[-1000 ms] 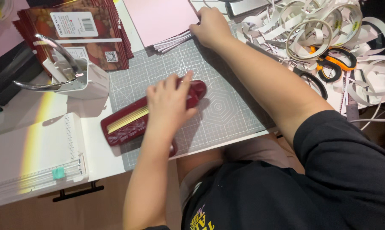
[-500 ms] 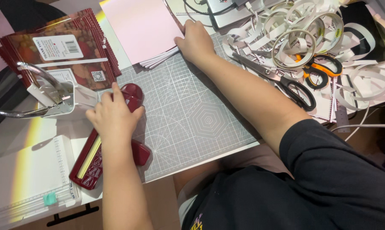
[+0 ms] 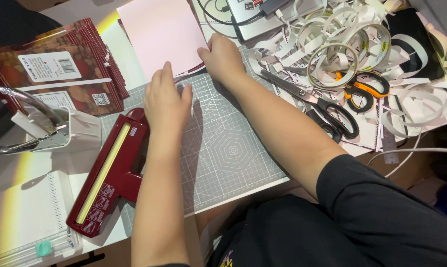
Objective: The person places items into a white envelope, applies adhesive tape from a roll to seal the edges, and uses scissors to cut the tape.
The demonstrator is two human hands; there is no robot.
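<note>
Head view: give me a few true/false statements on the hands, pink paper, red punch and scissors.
1. Both hands touch the pink paper. True: the left hand rests at its lower edge, the right hand at its lower right corner.
2. The red punch is held in the left hand. False: it lies free on the cutting mat, left of the forearm.
3. The black scissors lie right of the right arm. True.
4. The orange scissors lie on the pink paper. False: they lie among the white paper strips.

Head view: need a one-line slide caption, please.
Both hands, left hand and right hand, rest on pink paper over a cutting mat, beside a red punch.
</note>
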